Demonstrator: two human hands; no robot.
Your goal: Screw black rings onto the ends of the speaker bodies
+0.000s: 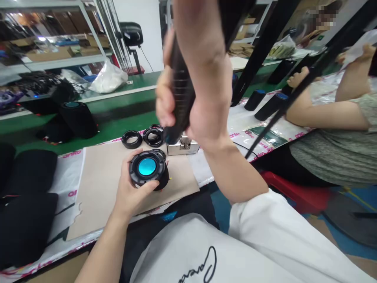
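My left hand [132,184] is wrapped round a round black speaker part [161,167] with a shiny blue centre that faces up, just over a sheet of cardboard [100,177]. My right hand [206,102] is raised close to the camera and blurred. Its fingers curl round a long black tool with a ribbed grip, which looks like an electric screwdriver [181,86]. The tool's lower end points down, in front of a silver metal box [182,148]; its tip is too blurred to make out. Black rings [132,139] lie behind the speaker part.
Black fabric-covered pieces [32,169] are piled on the left. Behind them, black cylinder speakers [78,120] stand on the green bench [123,108], near a white plastic bag [108,78]. To the right, a co-worker's arm [326,108] reaches over more speakers [271,107]; a red stool [300,192] stands below.
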